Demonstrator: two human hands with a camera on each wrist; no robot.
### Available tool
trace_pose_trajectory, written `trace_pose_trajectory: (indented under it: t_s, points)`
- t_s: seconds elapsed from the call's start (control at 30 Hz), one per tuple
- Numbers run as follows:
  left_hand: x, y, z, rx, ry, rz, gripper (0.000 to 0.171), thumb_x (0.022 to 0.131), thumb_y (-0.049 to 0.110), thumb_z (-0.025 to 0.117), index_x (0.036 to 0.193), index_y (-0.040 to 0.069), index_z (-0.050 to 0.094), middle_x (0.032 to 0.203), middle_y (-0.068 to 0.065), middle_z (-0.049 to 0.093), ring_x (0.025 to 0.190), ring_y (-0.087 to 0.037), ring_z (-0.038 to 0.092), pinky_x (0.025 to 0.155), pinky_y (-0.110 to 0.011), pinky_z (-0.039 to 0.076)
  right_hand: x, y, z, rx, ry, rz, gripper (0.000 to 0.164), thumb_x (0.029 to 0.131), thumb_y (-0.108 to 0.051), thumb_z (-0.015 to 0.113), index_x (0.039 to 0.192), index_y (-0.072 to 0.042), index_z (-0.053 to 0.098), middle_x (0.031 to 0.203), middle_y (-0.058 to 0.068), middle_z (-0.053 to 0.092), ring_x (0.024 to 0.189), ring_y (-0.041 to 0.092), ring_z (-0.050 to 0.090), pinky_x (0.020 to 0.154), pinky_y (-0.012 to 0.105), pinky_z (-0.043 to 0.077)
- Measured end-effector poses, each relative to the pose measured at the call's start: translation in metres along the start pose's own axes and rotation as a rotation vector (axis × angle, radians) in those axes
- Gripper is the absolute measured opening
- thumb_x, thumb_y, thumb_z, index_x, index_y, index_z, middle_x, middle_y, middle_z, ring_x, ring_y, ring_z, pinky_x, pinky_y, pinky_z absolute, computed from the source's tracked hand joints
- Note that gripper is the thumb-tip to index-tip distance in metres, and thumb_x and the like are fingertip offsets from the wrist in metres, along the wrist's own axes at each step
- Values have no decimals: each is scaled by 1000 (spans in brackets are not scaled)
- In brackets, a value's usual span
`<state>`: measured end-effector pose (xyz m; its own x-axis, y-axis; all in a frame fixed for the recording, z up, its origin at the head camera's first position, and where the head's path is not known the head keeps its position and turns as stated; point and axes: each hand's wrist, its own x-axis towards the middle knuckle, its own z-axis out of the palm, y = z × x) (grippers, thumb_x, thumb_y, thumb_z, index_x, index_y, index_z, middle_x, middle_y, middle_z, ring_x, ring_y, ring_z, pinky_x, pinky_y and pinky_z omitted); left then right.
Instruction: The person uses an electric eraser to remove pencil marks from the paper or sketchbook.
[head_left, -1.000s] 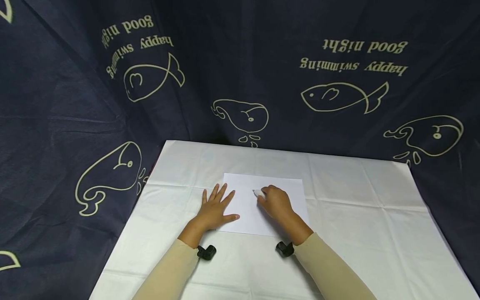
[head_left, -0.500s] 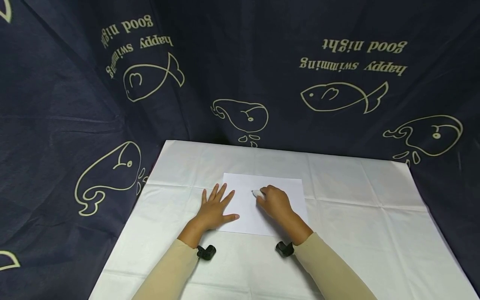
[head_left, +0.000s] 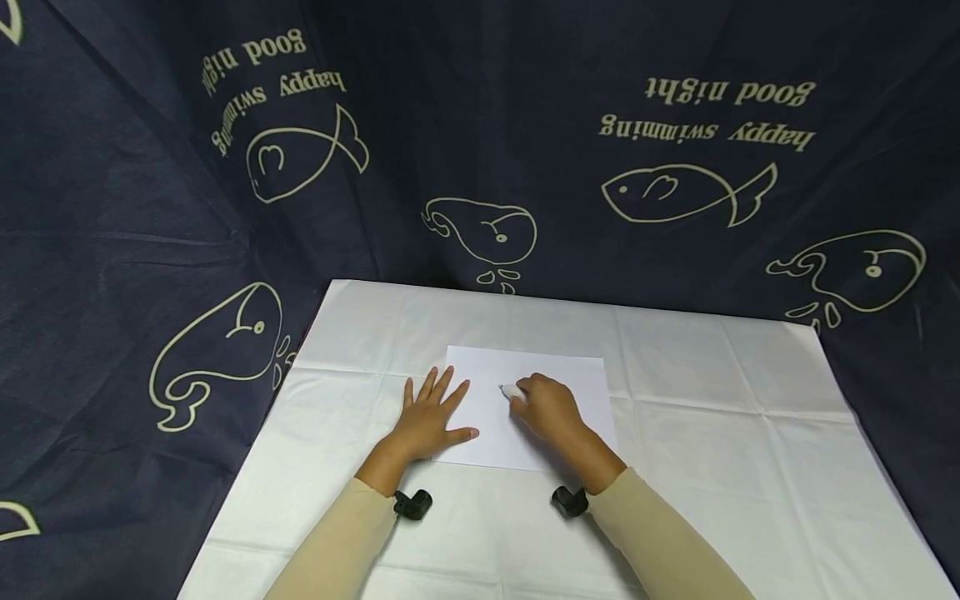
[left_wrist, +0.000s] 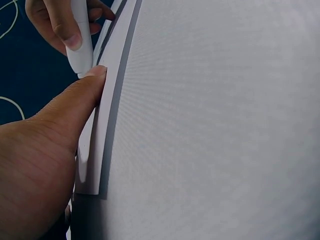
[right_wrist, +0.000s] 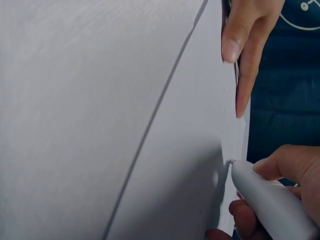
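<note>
A sheet of white paper (head_left: 495, 438) lies on the white-covered table. My left hand (head_left: 423, 423) rests on its left side, fingers straight and spread, the thumb near the lower edge. With thumb and fingers my right hand (head_left: 553, 410) grips a thick white pen (right_wrist: 267, 197) that narrows to a small fine tip. In the head view the pen leans to the left, its tip over the middle of the sheet. The right wrist view shows that tip right at the paper's surface. Most of the pen's barrel is hidden by the right hand in the head view.
A creased white cloth (head_left: 712, 467) covers the table. Dark blue curtains (head_left: 480, 125) with fish and whale outlines hang behind and to the left. Small black devices (head_left: 412, 505) are worn at both wrists, below beige sleeves (head_left: 667, 537).
My right hand and the pen have shifted slightly left and toward me across the sheet. The left hand and the paper have stayed in place.
</note>
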<state>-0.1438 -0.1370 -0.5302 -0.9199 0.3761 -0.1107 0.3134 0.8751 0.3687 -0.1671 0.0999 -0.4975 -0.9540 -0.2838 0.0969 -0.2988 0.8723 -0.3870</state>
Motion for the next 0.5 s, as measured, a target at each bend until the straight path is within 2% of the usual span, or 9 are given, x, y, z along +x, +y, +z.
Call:
trace_pose_trajectory:
  t_s: [0.3, 0.5]
  points:
    - [1, -1, 0, -2, 3, 0, 88, 92, 64, 60, 162, 22, 27, 172, -11, 8, 159, -37, -1, 120, -71, -3, -5, 5, -2, 0, -12, -21, 23, 88, -18, 73, 106, -4, 77, 88, 8, 71, 70, 19, 61, 67, 37, 52]
    - [0, 0, -1, -3, 0, -2, 88, 93, 64, 60, 162, 22, 26, 172, -11, 7, 159, -37, -1, 120, -71, -3, -6, 6, 0, -20, 18, -21, 24, 88, -17, 74, 107, -2, 77, 91, 12, 73, 73, 21, 65, 68, 39, 53]
